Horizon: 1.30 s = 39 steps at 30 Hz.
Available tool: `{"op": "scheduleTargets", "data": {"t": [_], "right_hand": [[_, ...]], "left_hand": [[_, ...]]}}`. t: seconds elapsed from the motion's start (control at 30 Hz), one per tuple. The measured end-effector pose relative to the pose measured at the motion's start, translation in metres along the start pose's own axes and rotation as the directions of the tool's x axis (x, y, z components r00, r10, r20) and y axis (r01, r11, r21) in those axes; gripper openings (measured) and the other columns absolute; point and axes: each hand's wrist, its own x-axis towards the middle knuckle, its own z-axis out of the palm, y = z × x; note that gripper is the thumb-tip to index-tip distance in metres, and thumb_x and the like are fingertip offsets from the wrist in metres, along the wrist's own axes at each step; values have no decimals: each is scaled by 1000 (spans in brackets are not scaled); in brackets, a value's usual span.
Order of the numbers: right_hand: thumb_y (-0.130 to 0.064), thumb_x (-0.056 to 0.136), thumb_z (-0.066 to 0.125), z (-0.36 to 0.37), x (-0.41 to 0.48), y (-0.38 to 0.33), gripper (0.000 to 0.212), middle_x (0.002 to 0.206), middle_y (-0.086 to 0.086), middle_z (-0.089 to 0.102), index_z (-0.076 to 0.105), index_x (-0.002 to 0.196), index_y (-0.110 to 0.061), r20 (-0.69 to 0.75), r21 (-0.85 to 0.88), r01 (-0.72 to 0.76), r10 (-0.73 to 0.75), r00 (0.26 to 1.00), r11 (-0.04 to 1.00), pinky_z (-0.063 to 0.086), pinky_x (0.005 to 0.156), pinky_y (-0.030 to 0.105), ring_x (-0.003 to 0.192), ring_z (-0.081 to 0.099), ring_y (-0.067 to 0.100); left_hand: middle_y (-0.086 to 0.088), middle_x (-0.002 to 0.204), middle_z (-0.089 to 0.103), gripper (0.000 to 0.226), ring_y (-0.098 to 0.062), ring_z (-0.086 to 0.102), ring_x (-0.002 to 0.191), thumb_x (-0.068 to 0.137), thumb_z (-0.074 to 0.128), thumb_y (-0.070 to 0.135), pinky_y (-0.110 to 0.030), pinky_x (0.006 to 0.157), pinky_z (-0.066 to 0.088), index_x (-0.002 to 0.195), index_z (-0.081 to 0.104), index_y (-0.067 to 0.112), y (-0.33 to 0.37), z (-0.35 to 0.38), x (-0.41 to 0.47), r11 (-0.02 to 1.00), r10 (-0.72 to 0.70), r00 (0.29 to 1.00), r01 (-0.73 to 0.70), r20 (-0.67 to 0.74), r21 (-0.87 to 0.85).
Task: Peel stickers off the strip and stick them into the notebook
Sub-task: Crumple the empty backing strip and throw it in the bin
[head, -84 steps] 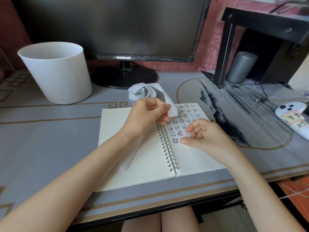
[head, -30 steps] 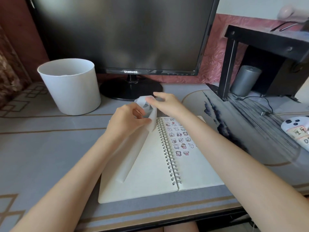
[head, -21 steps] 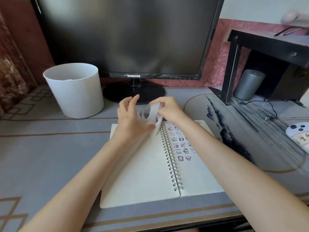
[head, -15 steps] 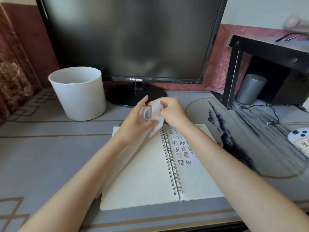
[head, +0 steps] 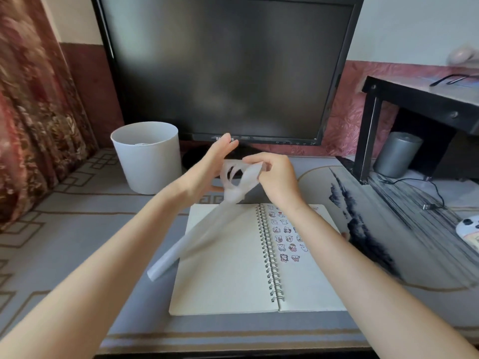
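Nearest me on the desk [head: 64, 229] I see the notebook [head: 228, 268] lying open and flat, its left page blank and rows of small cartoon stickers [head: 287, 237] on the upper part of the right page. The white strip [head: 197, 229] crosses above the left page: its loose end hangs low past the notebook's left edge, and its upper part curls into loops between my hands, above the notebook's top edge. My right hand [head: 274, 174] pinches the looped end with curled fingers. My left hand [head: 207, 167] is spread, fingers straight and pointing up, palm beside the loops; motion blur keeps me from telling whether it touches them. Behind stand a white bin [head: 147, 156] and the dark monitor [head: 228, 68].
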Motion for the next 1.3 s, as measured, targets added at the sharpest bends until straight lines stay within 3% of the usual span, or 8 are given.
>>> {"op": "scheduleTargets", "data": {"t": [0.07, 0.17, 0.3, 0.47, 0.77, 0.93, 1.07, 1.3], "right_hand": [[12, 84, 43, 3, -6, -5, 41, 86, -11, 61, 73, 99, -12, 8, -24, 33, -33, 999, 999, 35, 66, 0, 75, 51, -9], [11, 85, 44, 11, -12, -10, 37, 84, -5, 58, 73, 98, -9, -1, -53, 84, -84, 996, 995, 35, 63, 2, 70, 48, -6], [12, 81, 46, 18, -16, -11, 41, 90, 4, 63, 74, 95, -14, 0, 39, 64, -64, 998, 997, 40, 63, 4, 78, 56, 7], [0, 85, 59, 17, -15, -7, 24, 96, -2, 70, 74, 99, -12, 40, 149, -2, -4, 999, 989, 49, 84, 17, 91, 66, 8], [-13, 86, 66, 6, -22, -4, 28, 111, -3, 68, 68, 113, -22, 323, 262, -108, 18, 946, 959, 44, 86, 6, 99, 64, 2], [-12, 89, 63, 3, -25, 4, 22, 98, -7, 70, 69, 107, -23, 281, 250, -59, -15, 959, 967, 51, 80, 15, 79, 65, 6], [-6, 84, 66, 8, -25, 6, 20, 92, -9, 72, 74, 99, -16, 265, 158, -2, -40, 963, 987, 50, 86, 21, 88, 66, 5], [-25, 86, 68, 9, -43, -3, 20, 100, -2, 69, 67, 106, -24, 274, 214, -138, 76, 959, 967, 55, 75, 34, 86, 66, 14]], "left_hand": [[21, 145, 38, 82, -9, 36, 135, 70, 27, 89, -41, 99, 41, 142, 29, 51, -3, 4, -4, 998, -53, 999, 52, 10, 38], [20, 138, 47, 73, -5, 44, 128, 70, 40, 86, -39, 104, 40, 133, 40, 50, -8, 11, -8, 998, -53, 998, 54, -14, 33], [21, 117, 61, 33, 15, 55, 104, 95, 52, 38, -5, 85, 43, 128, 50, 32, -17, 14, -12, 992, 62, 998, -65, 28, 106], [-4, 125, 61, 31, -13, 61, 108, 96, 52, 38, -23, 81, 50, 126, 52, 28, -33, 7, -14, 999, 32, 999, -32, 1, 6], [4, 97, 58, 20, -5, 59, 79, 101, 45, 25, -20, 67, 46, 120, 50, 20, -42, -1, -15, 985, 76, 990, -57, -115, 162], [-2, 105, 56, 27, -13, 55, 90, 97, 49, 7, -21, 69, 43, 119, 54, 20, -44, -1, -17, 981, 93, 986, -67, -136, 183], [3, 105, 58, 45, -4, 54, 81, 96, 43, -2, -10, 66, 44, 129, 48, 29, -40, 6, -16, 982, 139, 979, -117, -149, 148], [0, 87, 58, 30, -11, 51, 66, 93, 39, -5, -17, 49, 43, 89, 62, 14, -37, 8, -15, 982, 184, 919, -157, -348, 105]]}}
